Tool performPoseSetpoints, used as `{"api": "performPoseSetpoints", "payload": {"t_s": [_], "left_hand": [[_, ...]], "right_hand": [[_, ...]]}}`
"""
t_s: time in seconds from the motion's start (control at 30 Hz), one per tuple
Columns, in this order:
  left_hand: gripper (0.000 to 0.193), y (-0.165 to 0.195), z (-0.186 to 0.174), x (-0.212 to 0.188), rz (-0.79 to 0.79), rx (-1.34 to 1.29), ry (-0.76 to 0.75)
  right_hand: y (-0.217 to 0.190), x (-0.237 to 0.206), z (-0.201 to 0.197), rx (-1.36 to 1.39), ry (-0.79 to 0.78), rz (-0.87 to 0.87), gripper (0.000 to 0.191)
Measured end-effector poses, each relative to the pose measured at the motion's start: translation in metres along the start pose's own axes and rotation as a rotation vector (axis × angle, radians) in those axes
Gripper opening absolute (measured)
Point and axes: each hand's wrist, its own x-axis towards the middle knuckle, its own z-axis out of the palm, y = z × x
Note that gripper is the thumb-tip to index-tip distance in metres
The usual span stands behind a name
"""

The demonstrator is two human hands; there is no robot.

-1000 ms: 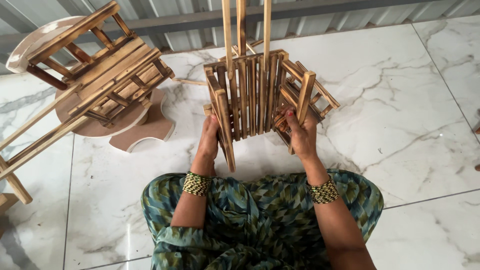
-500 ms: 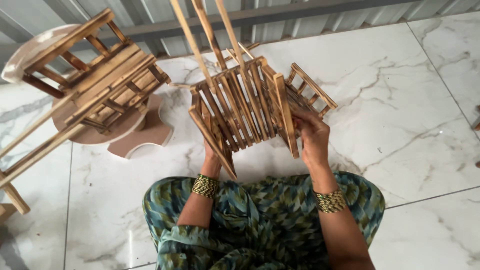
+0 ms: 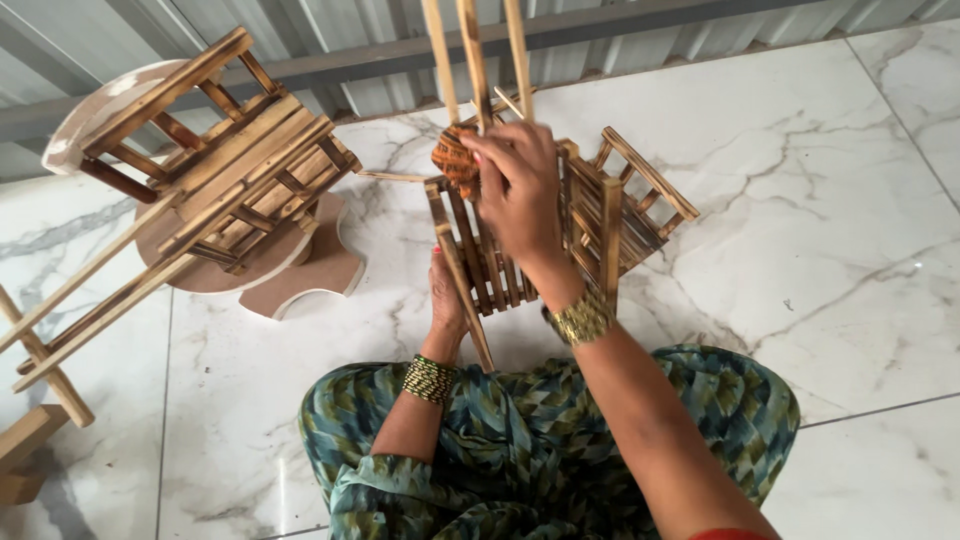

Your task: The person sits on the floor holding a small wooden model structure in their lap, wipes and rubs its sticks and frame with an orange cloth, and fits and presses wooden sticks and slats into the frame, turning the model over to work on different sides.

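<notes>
On the marble floor (image 3: 820,200), just in front of the person's lap, stands a small slatted wooden rack (image 3: 560,230) with three thin sticks (image 3: 475,50) rising from its top. The right hand (image 3: 520,190) is up at the rack's top edge, fingers closed around a wad of orange cloth (image 3: 455,160) and pressing it against the slats where the sticks begin. The left hand (image 3: 447,295) is low, behind the near corner post; it rests against the frame and seems to steady it, but I cannot tell whether its fingers are wrapped round the post or merely laid on it.

By the look of it, the step in hand is rubbing or wiping the wood with the cloth, at the upper part of the rack. The next stroke calls for the lower hand to brace the frame firmly, since the rack is light and tilted, and for the cloth to follow the slats without snagging on the sticks.

Well apart to the left, a second rack (image 3: 215,165) of the same make lies tipped over a round wooden board (image 3: 300,270). Corrugated metal sheeting (image 3: 300,30) closes off the far side.
</notes>
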Motion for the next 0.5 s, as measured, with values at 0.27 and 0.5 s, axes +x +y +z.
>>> {"api": "performPoseSetpoints", "payload": {"t_s": [0.27,0.5], "left_hand": [[0.066,-0.007,-0.002,0.011,0.14,-0.107,-0.039],[0.053,-0.01,-0.014,0.025,0.193,-0.099,-0.057]], "right_hand": [[0.02,-0.085,0.019,-0.034,-0.263,-0.047,0.033],[0.011,-0.129,0.0,-0.082,-0.658,0.225,0.025]]}}
